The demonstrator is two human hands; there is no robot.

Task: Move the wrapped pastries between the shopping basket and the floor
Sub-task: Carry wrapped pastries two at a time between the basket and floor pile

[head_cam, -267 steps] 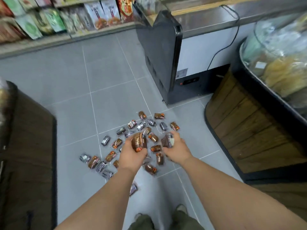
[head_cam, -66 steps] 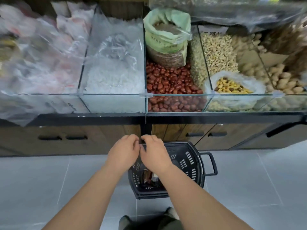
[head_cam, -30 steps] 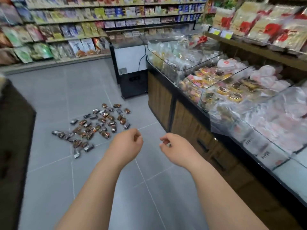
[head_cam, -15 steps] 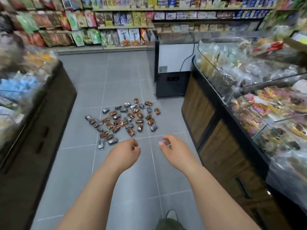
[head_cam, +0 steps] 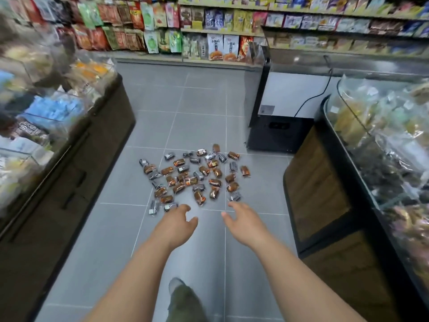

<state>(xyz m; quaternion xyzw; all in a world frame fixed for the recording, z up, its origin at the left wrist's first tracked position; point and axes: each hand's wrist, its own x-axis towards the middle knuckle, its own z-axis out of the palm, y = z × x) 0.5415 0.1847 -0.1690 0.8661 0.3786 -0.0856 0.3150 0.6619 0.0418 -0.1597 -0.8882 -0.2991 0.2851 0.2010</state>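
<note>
Both hands reach out over the floor [head_cam: 197, 126] with loose fingers, holding nothing: the left hand [head_cam: 177, 223] and the right hand [head_cam: 243, 223]. Just past them, many wrapped pastries [head_cam: 192, 177] lie spread on the gray tiles. A food counter [head_cam: 325, 194] stands at the right, snack shelves [head_cam: 209, 29] far off

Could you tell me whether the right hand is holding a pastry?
No, it is open and empty: the right hand has its fingers spread and grips nothing.

Wrapped pastries [head_cam: 195, 177]: orange-brown and dark silver wrappers. Floor [head_cam: 199, 122]: grey tiles, pale grout lines.
</note>
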